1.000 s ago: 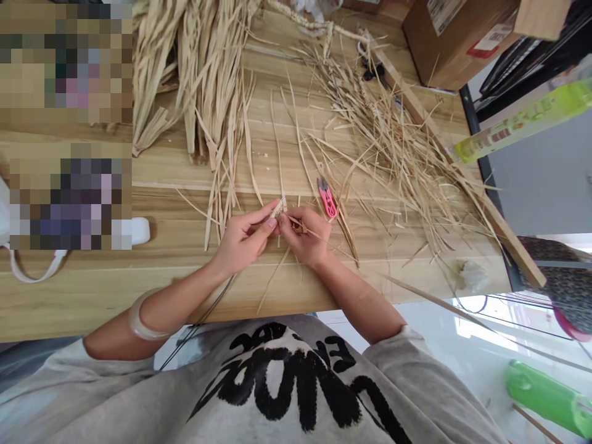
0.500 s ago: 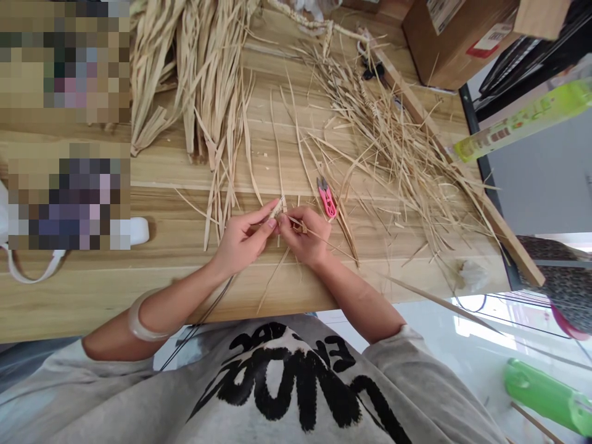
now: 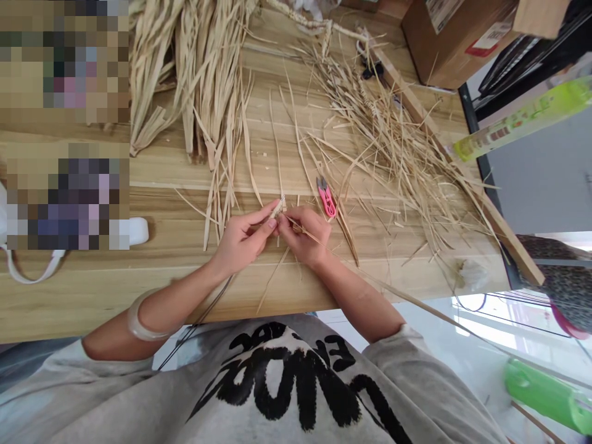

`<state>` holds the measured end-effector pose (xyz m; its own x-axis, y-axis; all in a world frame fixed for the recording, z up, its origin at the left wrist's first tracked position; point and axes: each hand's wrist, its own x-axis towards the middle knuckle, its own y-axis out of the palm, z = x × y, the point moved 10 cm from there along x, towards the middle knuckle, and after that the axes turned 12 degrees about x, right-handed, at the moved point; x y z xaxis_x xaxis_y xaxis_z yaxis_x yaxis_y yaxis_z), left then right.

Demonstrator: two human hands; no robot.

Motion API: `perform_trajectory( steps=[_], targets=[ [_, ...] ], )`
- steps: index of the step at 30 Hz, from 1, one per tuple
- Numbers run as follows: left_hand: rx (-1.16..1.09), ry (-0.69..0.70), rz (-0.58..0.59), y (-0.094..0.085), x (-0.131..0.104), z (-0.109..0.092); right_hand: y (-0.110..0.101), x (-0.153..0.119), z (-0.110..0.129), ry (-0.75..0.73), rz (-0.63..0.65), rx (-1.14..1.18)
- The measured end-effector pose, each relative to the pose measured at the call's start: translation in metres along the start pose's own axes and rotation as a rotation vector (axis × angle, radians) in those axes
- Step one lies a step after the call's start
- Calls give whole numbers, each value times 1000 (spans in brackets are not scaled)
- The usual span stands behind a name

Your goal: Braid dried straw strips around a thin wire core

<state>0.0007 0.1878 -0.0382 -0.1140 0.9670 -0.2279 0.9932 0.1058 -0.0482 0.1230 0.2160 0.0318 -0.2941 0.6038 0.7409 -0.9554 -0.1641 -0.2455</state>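
Note:
My left hand (image 3: 245,242) pinches a small pale woven straw piece (image 3: 279,209) between thumb and fingers near the table's front. Right beside it, my right hand (image 3: 305,235) is closed on a long thin straw strand (image 3: 393,287), which trails to the right past my forearm and over the table edge. The fingertips of both hands nearly meet at the woven piece and hide part of it. Pink thread snips (image 3: 327,198) lie just right of my right hand. Loose straw strips (image 3: 280,154) lie beyond my fingers.
Bundles of dried straw (image 3: 189,74) lie at the back left, and a heap of thin strands (image 3: 383,135) at the right. A wooden strip (image 3: 462,172) runs along the right edge. A cardboard box (image 3: 457,43) stands at the back right, near a yellow-green bottle (image 3: 522,117).
The trailing straw strand has shifted slightly on the right side. Both hands stay almost in the same place, holding the same things.

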Motion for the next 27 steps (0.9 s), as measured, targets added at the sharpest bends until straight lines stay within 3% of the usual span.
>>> perform_trajectory(
  steps=[10,17,27],
  targets=[
    [3,-16,-2,-1,-1,-1,-1,0,-3,41,4,-17],
    [-25,7,32,3,0,-3,6,-7,-22,201,61,-6],
    [-32,-11,43,4,-1,-2,1,-2,-9,85,9,-29]
  ],
)
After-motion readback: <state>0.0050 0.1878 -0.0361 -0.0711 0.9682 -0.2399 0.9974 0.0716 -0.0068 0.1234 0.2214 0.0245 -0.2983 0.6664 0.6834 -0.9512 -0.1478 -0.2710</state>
